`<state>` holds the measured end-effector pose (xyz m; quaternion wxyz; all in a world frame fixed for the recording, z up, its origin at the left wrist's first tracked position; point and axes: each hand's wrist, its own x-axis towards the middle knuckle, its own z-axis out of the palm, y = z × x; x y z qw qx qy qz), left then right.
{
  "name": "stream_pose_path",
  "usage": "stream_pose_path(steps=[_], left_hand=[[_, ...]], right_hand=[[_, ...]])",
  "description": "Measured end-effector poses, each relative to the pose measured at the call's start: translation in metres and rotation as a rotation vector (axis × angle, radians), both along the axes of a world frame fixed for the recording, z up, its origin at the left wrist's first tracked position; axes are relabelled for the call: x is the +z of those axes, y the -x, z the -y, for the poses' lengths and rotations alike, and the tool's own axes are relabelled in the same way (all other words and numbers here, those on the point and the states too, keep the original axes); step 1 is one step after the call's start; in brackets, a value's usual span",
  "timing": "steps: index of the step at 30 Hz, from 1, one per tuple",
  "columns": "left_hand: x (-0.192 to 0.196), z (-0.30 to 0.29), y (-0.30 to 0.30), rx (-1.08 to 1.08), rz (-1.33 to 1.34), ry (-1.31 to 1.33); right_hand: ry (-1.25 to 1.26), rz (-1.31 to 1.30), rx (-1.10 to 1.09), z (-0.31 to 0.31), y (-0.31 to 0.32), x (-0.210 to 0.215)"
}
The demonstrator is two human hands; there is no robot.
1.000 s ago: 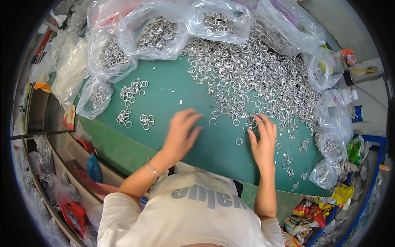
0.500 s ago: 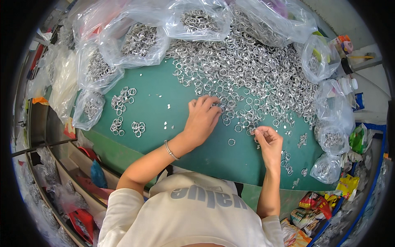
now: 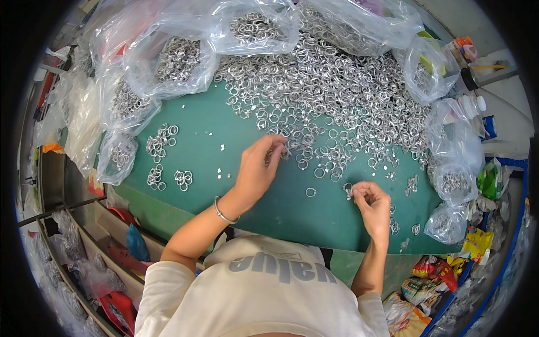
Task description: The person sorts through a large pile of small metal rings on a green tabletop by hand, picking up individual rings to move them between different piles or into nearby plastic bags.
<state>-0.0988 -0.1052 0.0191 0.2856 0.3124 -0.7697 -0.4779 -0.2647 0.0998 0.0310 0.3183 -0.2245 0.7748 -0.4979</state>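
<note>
A wide heap of silver metal rings (image 3: pixel 359 84) covers the far middle and right of the green table (image 3: pixel 269 213). My left hand (image 3: pixel 258 168), with a bangle on its wrist, is closed at the heap's near edge; a bit of silver ring shows at its fingertips, partly hidden. To the right, my right hand (image 3: pixel 373 205) pinches a silver ring (image 3: pixel 348 190) between thumb and fingers, just off the loose rings. One single ring (image 3: pixel 310 192) lies on the table between my hands.
Small groups of rings (image 3: pixel 183 180) lie at the left, and more (image 3: pixel 412 183) at the right. Clear plastic bags of rings (image 3: pixel 182 62) line the far and side edges. A white bottle (image 3: pixel 470 105) stands far right. Drawers (image 3: pixel 106 230) sit lower left, colourful packets (image 3: pixel 432 275) lower right.
My left hand has drawn back slightly left and nearer, its fingers now curled together. My right hand has moved a little nearer and right, bringing a ring away from the loose ones.
</note>
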Motion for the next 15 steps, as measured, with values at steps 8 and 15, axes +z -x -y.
stream_pose_path(steps=[8,15], left_hand=[[0.000,-0.063,0.019,-0.411,0.065,-0.254],[-0.013,-0.099,0.057,-0.564,0.026,-0.394]], right_hand=[[-0.225,-0.224,0.204,-0.032,-0.008,0.017],[-0.385,-0.679,-0.023,-0.083,0.023,0.021]])
